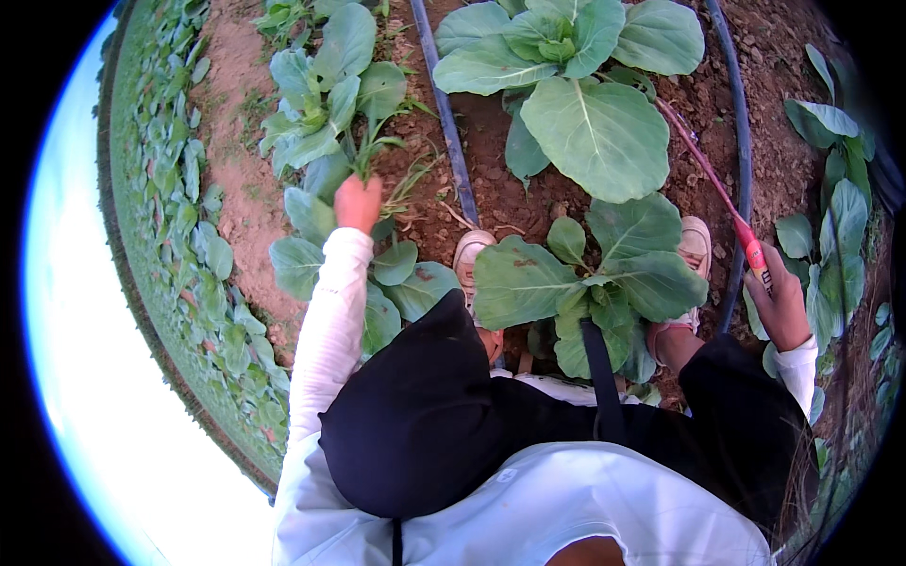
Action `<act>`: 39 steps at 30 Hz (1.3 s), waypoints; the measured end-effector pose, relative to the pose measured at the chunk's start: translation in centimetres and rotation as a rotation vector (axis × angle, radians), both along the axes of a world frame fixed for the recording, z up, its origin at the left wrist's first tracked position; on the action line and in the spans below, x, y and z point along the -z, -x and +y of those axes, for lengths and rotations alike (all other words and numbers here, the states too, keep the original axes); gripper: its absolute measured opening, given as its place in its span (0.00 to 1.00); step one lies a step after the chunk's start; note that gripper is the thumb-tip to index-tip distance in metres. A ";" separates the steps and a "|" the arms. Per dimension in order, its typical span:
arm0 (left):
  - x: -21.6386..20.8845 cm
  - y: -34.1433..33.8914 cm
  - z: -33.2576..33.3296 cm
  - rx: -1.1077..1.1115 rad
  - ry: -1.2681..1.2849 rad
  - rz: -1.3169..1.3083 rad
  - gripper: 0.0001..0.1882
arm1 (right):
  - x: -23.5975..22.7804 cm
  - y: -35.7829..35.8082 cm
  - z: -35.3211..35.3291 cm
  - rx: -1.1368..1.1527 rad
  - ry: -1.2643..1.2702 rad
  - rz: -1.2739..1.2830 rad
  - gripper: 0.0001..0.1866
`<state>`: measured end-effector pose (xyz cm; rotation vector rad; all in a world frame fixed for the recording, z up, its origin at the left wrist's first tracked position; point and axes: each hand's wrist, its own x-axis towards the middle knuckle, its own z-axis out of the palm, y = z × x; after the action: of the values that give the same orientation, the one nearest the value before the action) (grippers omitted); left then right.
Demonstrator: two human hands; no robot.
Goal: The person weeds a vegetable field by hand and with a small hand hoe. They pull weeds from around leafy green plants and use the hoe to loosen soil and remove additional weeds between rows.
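Clutched a grassy tuft [368, 158] in the closed left hand [359, 203], beside leafy plants [308, 215]; gripped a red-handled tool [748, 238] in the curled right hand [781, 300], slanting toward a big leaf [604, 137], perhaps beneath it.

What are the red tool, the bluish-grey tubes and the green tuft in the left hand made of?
Red tool in the right hand: perhaps painted metal or plastic; the slim shaft looks slightly shiny.
Bluish-grey tubes: probably fairly matte plastic; they run long, smooth and gently bent over the soil.
Green tuft in the left hand: plant matter, apparently grass, given its thin blades.
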<state>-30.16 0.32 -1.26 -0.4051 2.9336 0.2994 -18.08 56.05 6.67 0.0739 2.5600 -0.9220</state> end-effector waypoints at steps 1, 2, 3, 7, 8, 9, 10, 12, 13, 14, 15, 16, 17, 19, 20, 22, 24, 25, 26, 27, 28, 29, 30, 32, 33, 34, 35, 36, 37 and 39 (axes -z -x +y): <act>0.3 -0.2 -0.4 -0.017 0.017 0.016 0.17 | 0.4 -0.3 0.4 -0.029 -0.026 0.053 0.24; 0.0 -0.3 -1.5 -0.038 0.048 0.037 0.17 | 0.5 -0.2 0.4 -0.003 -0.017 0.017 0.24; -0.8 0.3 -2.8 -0.058 -0.053 0.043 0.18 | 0.3 -0.1 0.3 0.023 -0.009 -0.025 0.25; -3.9 4.2 -2.3 -0.030 -0.239 0.080 0.18 | 1.4 -0.9 0.9 0.001 0.000 0.022 0.24; -3.6 5.3 -3.0 -0.038 -0.267 0.012 0.18 | 1.4 -0.9 0.8 -0.016 0.005 0.058 0.24; -3.2 5.8 -2.9 -0.165 -0.464 0.003 0.18 | 1.0 -0.6 0.4 0.000 0.019 0.018 0.23; -2.6 6.1 -2.6 -0.292 -0.660 -0.006 0.19 | 0.9 -0.4 0.3 0.000 0.029 0.007 0.23; -0.9 5.7 -2.3 0.064 -0.232 -0.256 0.18 | 0.8 -0.3 0.3 -0.003 0.045 -0.021 0.23; 0.9 4.1 -1.7 0.366 0.001 -0.371 0.17 | 0.8 -0.5 0.2 -0.007 0.034 0.009 0.23; 1.9 3.2 -0.1 0.670 0.238 -0.478 0.16 | 1.0 -0.7 0.3 -0.008 0.021 0.040 0.23; 1.8 4.1 0.2 0.522 0.248 -0.349 0.16 | 1.2 -0.9 0.4 -0.009 0.009 0.070 0.23; 1.6 5.2 0.5 0.374 0.256 -0.221 0.16 | 1.3 -0.8 0.5 -0.008 0.015 0.066 0.23; 0.6 5.8 0.6 0.238 -0.017 -0.008 0.18 | 1.5 -0.9 0.4 -0.005 0.023 0.058 0.23; 1.2 6.7 -0.5 0.242 0.034 -0.212 0.20 | 1.5 -1.0 0.2 0.011 0.034 0.031 0.23; 1.2 6.9 -0.3 0.388 0.169 -0.545 0.21 | 1.5 -0.9 0.2 0.021 0.037 0.015 0.23; 1.3 4.7 0.0 0.471 0.253 -0.697 0.23 | 1.5 -0.7 0.4 0.040 0.038 -0.022 0.23; 0.5 3.2 0.5 0.364 0.197 -0.637 0.24 | 1.6 -0.6 0.3 0.058 0.035 -0.062 0.23; 0.9 1.9 0.7 0.442 0.261 -0.753 0.24 | 1.7 -1.1 0.4 0.032 0.016 0.021 0.23; 1.0 0.7 0.9 0.515 0.331 -0.871 0.23 | 1.8 -1.1 0.3 0.038 0.012 0.008 0.23; 1.2 0.3 1.0 0.488 0.360 -0.868 0.20 | 1.7 -1.1 0.2 0.045 0.007 -0.006 0.23; 1.3 -0.1 1.1 0.514 0.388 -0.797 0.17 | 1.8 -1.0 0.2 0.052 0.001 -0.021 0.23; 1.6 -0.2 1.3 0.513 0.403 -0.777 0.18 | 2.1 -1.0 0.5 0.029 -0.030 -0.026 0.23; 2.0 0.0 1.3 0.512 0.418 -0.756 0.19 | 2.1 -1.0 0.6 0.030 -0.024 -0.044 0.23; 2.4 0.5 1.0 0.450 0.469 -0.590 0.18 | 2.1 -1.1 0.6 0.034 -0.009 -0.080 0.24; 2.5 1.0 0.8 0.418 0.496 -0.507 0.17 | 1.9 -1.0 0.4 0.059 -0.004 -0.092 0.24; 2.9 1.5 0.2 0.383 0.501 -0.449 0.17 | 2.0 -1.0 0.3 0.054 -0.003 -0.074 0.24; 3.8 2.0 -0.7 0.349 0.500 -0.391 0.18 | 2.0 -1.1 0.3 0.049 -0.008 -0.058 0.24; 4.3 2.5 -1.5 0.316 0.500 -0.334 0.18 | 2.0 -1.1 0.4 0.045 -0.013 -0.042 0.24; 4.6 3.0 -2.6 0.311 0.480 -0.358 0.16 | 2.0 -1.1 0.3 0.046 0.008 -0.056 0.24; 5.0 3.4 -2.9 0.191 0.501 -0.420 0.17 | 1.9 -0.9 0.1 0.055 0.045 -0.079 0.24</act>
<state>-33.61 -2.55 -6.26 -0.2084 2.5677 -0.4948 -17.18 56.14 4.79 0.1647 2.4747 -0.9774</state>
